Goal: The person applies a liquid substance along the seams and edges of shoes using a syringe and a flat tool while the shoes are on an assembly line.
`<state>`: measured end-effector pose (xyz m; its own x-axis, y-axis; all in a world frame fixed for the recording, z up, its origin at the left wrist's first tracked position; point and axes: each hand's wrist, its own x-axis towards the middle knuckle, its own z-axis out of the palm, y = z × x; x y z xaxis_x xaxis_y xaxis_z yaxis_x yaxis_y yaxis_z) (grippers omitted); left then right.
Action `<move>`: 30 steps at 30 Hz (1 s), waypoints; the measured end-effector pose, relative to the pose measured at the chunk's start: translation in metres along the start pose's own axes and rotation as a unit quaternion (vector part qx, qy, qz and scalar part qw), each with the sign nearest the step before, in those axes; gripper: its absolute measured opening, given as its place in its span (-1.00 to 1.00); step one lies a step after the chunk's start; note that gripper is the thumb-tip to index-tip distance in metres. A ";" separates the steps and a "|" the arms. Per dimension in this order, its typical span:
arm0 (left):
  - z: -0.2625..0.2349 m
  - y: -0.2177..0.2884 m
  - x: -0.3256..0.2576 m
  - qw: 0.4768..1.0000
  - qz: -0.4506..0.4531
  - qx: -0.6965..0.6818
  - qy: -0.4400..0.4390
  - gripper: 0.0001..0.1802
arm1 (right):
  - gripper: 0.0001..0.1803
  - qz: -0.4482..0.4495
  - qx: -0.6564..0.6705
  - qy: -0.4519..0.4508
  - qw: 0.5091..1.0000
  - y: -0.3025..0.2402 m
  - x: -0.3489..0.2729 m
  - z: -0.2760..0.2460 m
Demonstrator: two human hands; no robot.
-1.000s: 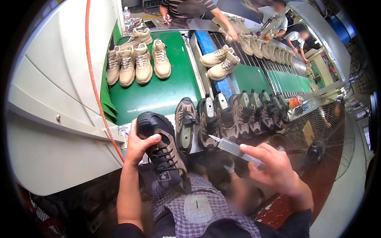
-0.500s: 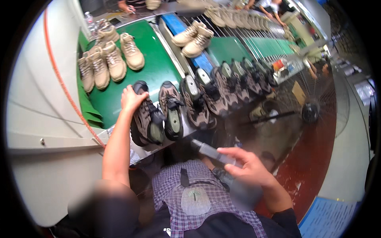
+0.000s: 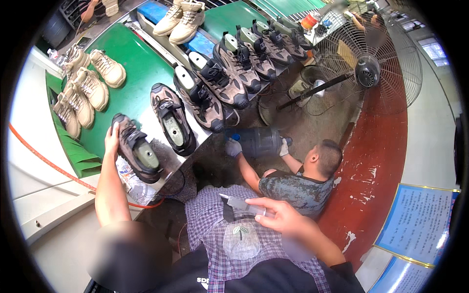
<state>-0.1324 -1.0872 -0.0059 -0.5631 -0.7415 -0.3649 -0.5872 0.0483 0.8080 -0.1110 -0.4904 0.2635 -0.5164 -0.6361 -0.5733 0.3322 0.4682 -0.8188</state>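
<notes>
My left hand (image 3: 112, 141) is closed on the side of a brown and black shoe (image 3: 128, 141) at the near left end of the table, its toe pointing away from me. A green last with a hole in it fills the shoe's opening. In front of my apron, my right hand (image 3: 278, 215) holds a clear syringe-like tube (image 3: 243, 205) between thumb and fingers, its narrow tip pointing left. Beside the held shoe stands another brown shoe (image 3: 173, 129) with a green last. Several more such shoes (image 3: 200, 100) stand in a row towards the far right.
Tan boots (image 3: 91, 88) stand on the green table top (image 3: 132, 63), with a tan pair (image 3: 183, 22) on a blue strip. On the right, a crouching person (image 3: 298, 183) in gloves handles a large water jug (image 3: 256, 141). A floor fan (image 3: 366, 71) stands behind. An orange hose (image 3: 53, 161) runs at left.
The view has shifted, bringing the crouching person with the jug into sight. My left hand still grips the shoe, now farther from its neighbour. The tube is now over my apron.
</notes>
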 end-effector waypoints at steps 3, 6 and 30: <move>0.007 0.000 -0.026 0.997 -0.039 -0.063 -0.001 -0.15 | -0.46 0.018 0.022 0.009 1.000 0.016 -0.009 -0.001; -0.061 -0.123 0.013 0.970 -0.106 -0.219 -0.029 -0.42 | -0.46 0.024 -0.033 -0.036 0.999 0.047 -0.007 -0.014; 0.197 -0.249 -0.672 0.944 -0.227 -0.188 0.148 -0.68 | -0.41 0.030 -0.493 -0.196 0.847 0.268 0.151 0.189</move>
<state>0.2777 -0.4690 -0.0528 -0.0826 -0.7858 -0.6129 -0.4495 -0.5195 0.7267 0.0499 -0.5767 -0.0482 -0.1553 -0.6576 -0.7372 -0.5720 0.6682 -0.4757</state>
